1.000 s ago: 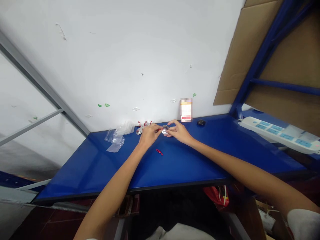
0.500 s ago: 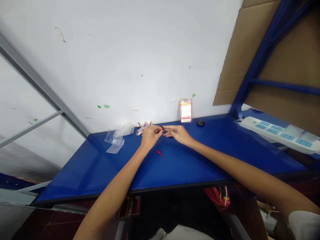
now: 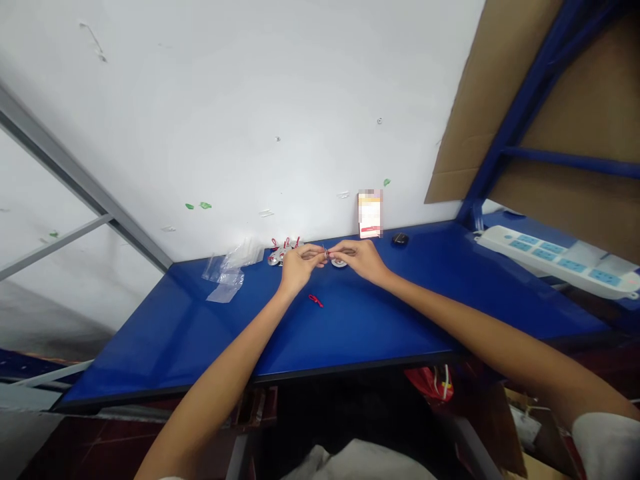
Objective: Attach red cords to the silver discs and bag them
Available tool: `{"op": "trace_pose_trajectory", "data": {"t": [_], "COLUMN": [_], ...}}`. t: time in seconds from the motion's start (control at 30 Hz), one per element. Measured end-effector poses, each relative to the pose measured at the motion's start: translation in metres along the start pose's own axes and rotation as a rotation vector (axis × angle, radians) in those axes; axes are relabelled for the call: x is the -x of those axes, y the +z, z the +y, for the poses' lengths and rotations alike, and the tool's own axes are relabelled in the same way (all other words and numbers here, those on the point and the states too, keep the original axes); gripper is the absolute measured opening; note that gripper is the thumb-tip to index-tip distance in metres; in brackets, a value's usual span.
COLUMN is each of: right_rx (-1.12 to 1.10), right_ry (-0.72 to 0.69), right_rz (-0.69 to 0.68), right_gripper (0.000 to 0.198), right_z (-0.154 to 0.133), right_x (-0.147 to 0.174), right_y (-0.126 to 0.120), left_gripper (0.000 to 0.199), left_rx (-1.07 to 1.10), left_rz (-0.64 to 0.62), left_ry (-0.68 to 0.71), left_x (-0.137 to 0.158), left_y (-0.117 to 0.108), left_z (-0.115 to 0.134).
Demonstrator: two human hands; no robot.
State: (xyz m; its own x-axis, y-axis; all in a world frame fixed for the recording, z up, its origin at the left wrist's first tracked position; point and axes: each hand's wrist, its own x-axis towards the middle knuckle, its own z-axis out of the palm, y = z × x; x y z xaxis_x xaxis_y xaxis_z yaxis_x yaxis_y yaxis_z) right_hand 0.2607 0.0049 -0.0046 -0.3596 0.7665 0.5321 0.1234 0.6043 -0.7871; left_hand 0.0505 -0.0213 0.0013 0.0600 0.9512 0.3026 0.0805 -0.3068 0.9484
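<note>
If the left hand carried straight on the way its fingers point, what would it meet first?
Most likely the right hand, whose fingertips face the left hand closely; exact depth is unclear.

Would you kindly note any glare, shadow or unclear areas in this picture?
Head view throughout: pale sheen on the glossy blue tabletop, dark shadow beneath it, pixelation over the upright white rectangle, detail indistinct between bare left hand and bare right hand.

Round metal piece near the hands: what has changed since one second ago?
The metal piece moved slightly right, from between the hands to below the right hand; whether it was released is unclear. That hand, spread before, now narrows toward the left hand. The red cord and plastic bags stayed.
</note>
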Motion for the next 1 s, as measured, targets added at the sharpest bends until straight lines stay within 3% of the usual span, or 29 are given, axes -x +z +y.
{"op": "trace_pose_trajectory", "data": {"t": [0.1,0.2,0.3,0.4,0.6,0.83,1.0], "right_rx": [0.094,0.328,0.578,0.695,0.668,0.561,0.651], "right_ry": [-0.058,-0.149,-0.222,-0.259,-0.349,-0.384,-0.422], "right_rz": [-0.067,-0.128,-0.165,-0.197,-0.233,-0.261,-0.21], "right_gripper": [0.027,0.024,0.022,0.021,0.016,0.014,0.015], "right_z": [-0.005,-0.008,-0.01,-0.011,-0.016,-0.022,-0.016], "right_x": [-0.001,-0.001,-0.002,-0.002,-0.002,0.001,0.002], "right_y": [-0.005,-0.012,-0.019,-0.022,-0.02,-0.016,-0.013], "left_gripper": [0.046,0.045,0.037,0.025,0.014,0.017,0.007], "left_rx": [0.048,0.044,-0.094,-0.316,-0.511,-0.517,-0.53], "left_rz": [-0.035,-0.09,-0.06,0.014,-0.105,-0.095,-0.151], "left_ry": [-0.003,-0.035,-0.004,0.133,0.344,0.283,0.292], "left_x": [0.0,0.0,0.0,0.0,0.004,0.005,0.001], "left_y": [-0.001,-0.003,-0.005,-0.007,0.0,0.005,0.0], "left_z": [0.002,0.003,0.006,0.01,0.013,0.006,0.004]}}
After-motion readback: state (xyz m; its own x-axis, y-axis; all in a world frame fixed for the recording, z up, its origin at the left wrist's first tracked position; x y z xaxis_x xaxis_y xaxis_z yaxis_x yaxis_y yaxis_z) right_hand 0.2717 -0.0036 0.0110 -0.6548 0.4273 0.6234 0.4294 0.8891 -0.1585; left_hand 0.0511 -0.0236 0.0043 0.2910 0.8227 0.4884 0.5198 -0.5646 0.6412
